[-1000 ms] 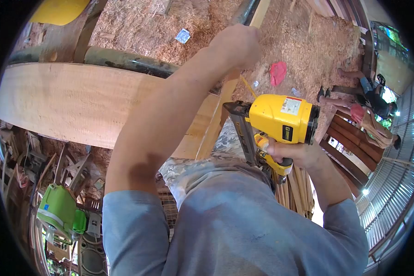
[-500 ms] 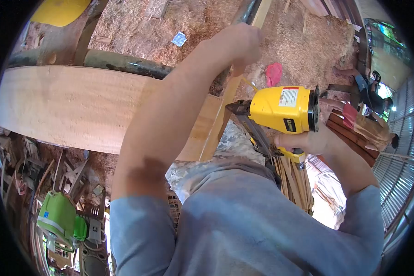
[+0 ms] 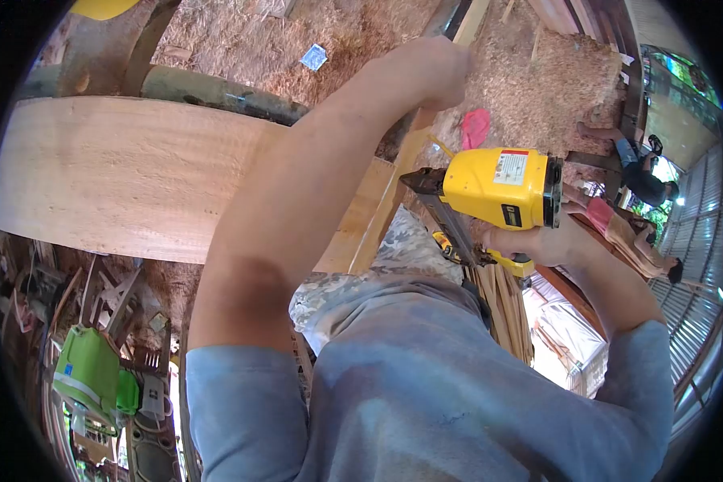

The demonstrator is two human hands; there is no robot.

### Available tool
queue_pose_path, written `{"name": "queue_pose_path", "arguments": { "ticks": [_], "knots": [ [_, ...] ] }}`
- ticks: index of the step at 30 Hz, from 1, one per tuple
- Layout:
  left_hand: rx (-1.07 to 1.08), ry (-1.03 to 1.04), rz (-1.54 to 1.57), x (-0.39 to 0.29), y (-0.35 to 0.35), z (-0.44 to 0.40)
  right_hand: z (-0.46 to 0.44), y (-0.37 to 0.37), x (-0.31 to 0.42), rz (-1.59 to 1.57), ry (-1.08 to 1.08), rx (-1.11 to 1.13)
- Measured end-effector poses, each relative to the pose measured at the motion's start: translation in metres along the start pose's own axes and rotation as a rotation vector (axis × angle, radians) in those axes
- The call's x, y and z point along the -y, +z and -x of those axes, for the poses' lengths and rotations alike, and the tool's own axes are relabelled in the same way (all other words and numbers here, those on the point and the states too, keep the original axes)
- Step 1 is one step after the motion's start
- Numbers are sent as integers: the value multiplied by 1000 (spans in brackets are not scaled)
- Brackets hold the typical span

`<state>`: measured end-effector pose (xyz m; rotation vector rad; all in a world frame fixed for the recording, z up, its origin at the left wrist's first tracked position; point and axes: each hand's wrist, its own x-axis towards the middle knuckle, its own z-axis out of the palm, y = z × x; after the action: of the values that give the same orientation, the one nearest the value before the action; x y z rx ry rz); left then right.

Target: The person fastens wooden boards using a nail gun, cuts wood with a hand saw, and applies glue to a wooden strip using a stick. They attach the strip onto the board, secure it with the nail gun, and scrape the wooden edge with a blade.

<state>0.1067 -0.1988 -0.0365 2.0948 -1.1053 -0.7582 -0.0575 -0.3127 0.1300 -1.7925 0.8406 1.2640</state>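
Observation:
My left hand [image 3: 442, 72] is closed around a narrow wooden strip [image 3: 471, 22] at the top centre; its fingertips are hidden behind the back of the hand. In my right hand [image 3: 530, 243] is the handle of a yellow and black nail gun [image 3: 490, 186]. The gun's dark nose points left, at the edge of the light wood [image 3: 377, 210] in front of my lap. A wide pale board [image 3: 120, 173] reaches from there to the left, partly behind my left forearm.
A dark pipe [image 3: 209, 88] runs behind the board. Wood shavings [image 3: 554, 80] cover the ground, with a red cloth [image 3: 475, 128] on them. Two people [image 3: 647, 181] are at the far right. A green container [image 3: 87, 371] stands at the lower left, and thin wood strips [image 3: 502, 309] lie beside me.
Compared with a second ago, the nail gun is slightly higher and further right, with its magazine more slanted. My right elbow has swung outward. My left hand stays on the strip.

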Motion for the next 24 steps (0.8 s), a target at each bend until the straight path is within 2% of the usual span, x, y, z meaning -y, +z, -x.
{"name": "queue_pose_path", "arguments": {
  "ticks": [2, 6, 8, 12, 14, 18, 20, 24],
  "knots": [
    [-31, 29, -52, 0, 3, -1, -1, 1, -4, -24, -71, -24],
    [-51, -5, -45, -3, 2, -1, 2, -3, -5, -26, -81, -31],
    [-25, -44, 8, -9, -6, 7, 2, -6, -9, 0, -160, 23],
    [-70, 20, 27, -7, -10, 12, 8, -5, -2, 26, -71, 1],
    [-77, 23, 11, -2, -7, 11, 2, -4, -11, 180, -304, -48],
    [-54, 37, -14, -6, -12, 15, 6, -4, 1, 200, -142, 8],
    [-59, 4, 17, -6, -13, 17, 2, -3, -5, 253, -328, -13],
    [-70, -8, 16, -5, -10, 14, -1, -5, -9, 248, -368, -36]
  ]
}}
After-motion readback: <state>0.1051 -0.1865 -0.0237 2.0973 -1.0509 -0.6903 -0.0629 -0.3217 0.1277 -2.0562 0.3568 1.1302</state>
